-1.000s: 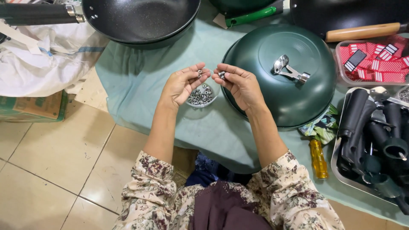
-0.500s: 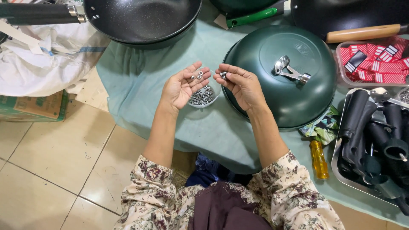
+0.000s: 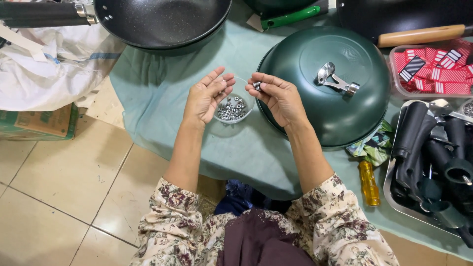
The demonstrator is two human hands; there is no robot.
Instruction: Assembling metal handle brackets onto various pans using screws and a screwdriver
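Observation:
A small clear bowl point(image 3: 246, 114) of silver nuts and washers point(image 3: 232, 108) sits on the teal cloth. My left hand point(image 3: 207, 96) hovers over its left rim, palm up, fingers loosely curled, nothing visible in it. My right hand point(image 3: 278, 96) is just right of the bowl, its fingertips pinching a small metal fastener point(image 3: 256, 86). Right behind that hand lies an upturned dark green pan point(image 3: 325, 83) with a silver handle bracket point(image 3: 336, 81) on its centre.
A black wok point(image 3: 162, 22) with a dark handle stands at the back left. A metal tray of black handles point(image 3: 433, 157) lies at the right, red cards in a clear box point(image 3: 433, 66) behind it. A yellow-handled screwdriver point(image 3: 368, 183) lies near the table edge. White sack point(image 3: 54, 69) at left.
My left hand has turned palm up and opened beside the bowl; earlier its fingertips were close to my right hand's. My right hand keeps pinching the small part.

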